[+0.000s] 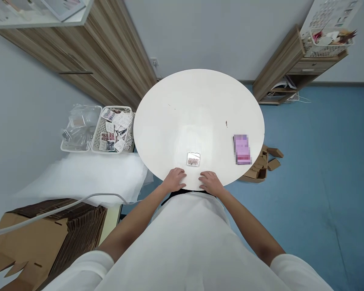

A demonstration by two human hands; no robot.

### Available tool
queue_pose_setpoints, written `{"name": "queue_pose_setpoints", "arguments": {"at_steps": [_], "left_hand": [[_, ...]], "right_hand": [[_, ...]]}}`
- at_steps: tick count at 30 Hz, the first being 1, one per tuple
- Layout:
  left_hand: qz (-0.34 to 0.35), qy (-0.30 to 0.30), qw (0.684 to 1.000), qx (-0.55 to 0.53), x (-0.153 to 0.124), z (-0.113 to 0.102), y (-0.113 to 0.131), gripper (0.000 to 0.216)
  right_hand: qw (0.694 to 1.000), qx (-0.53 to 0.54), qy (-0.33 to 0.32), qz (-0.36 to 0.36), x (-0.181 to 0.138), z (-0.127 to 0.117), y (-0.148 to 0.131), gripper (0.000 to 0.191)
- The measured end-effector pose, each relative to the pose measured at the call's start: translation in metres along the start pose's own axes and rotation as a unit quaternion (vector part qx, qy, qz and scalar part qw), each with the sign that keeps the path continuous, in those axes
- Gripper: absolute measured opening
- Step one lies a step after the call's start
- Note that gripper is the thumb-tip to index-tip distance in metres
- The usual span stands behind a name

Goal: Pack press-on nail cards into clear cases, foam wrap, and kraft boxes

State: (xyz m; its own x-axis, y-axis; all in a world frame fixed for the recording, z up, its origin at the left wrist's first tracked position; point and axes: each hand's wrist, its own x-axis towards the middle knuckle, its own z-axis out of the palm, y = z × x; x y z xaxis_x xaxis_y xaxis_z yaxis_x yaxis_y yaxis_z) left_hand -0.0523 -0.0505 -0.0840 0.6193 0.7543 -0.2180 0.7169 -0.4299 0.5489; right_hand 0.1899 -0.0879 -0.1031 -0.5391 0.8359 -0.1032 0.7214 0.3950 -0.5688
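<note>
My left hand (174, 179) and my right hand (210, 182) lie palm down on the near edge of a round white table (182, 105), fingers flat and holding nothing. Just beyond them, between the two hands, sits a small clear plastic case (193, 159) with small pinkish pieces inside. Neither hand touches it. A purple blurred flat object (242, 149) lies on the table's right side.
Two white baskets (97, 128) with clear packets and small cards stand on a white-covered surface to the left. Flattened cardboard boxes (48, 238) are stacked at lower left, small cardboard boxes (262, 163) on the blue floor at right. Wooden cabinets (109, 60) line the wall.
</note>
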Motion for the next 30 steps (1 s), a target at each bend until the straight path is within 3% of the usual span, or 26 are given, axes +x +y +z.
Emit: {"name": "queue_pose_setpoints", "arguments": {"at_steps": [3,8,12,15,18,22,25,30], "left_hand": [[0.018,-0.002,1.000,0.008,-0.002,0.004,-0.002,0.028],[0.037,0.021,0.999,0.021,-0.002,0.005,-0.008,0.043],[0.025,0.027,0.998,0.049,0.000,0.004,-0.012,0.021],[0.017,0.022,0.999,0.045,-0.003,0.005,-0.012,0.024],[0.022,0.012,1.000,0.017,-0.012,0.005,-0.012,0.024],[0.025,0.017,0.999,-0.011,-0.018,0.002,-0.012,0.023],[0.010,0.046,0.998,-0.043,-0.012,-0.005,-0.014,0.023],[-0.075,0.083,0.986,-0.122,0.012,-0.014,-0.021,0.022]], "right_hand": [[0.999,-0.006,0.022,0.028,0.001,0.003,-0.005,0.013],[0.992,0.045,0.050,0.106,0.004,-0.001,-0.014,0.017],[0.983,0.075,0.059,0.154,0.002,-0.008,-0.022,0.022],[0.978,0.089,0.057,0.177,-0.006,-0.009,-0.033,0.025],[0.978,0.104,0.053,0.171,-0.020,-0.005,-0.044,0.025],[0.986,0.078,0.058,0.137,-0.028,-0.002,-0.047,0.042],[0.975,0.112,0.082,0.172,-0.017,-0.008,-0.038,0.021],[0.929,0.205,0.137,0.275,0.021,-0.021,-0.018,0.024]]}}
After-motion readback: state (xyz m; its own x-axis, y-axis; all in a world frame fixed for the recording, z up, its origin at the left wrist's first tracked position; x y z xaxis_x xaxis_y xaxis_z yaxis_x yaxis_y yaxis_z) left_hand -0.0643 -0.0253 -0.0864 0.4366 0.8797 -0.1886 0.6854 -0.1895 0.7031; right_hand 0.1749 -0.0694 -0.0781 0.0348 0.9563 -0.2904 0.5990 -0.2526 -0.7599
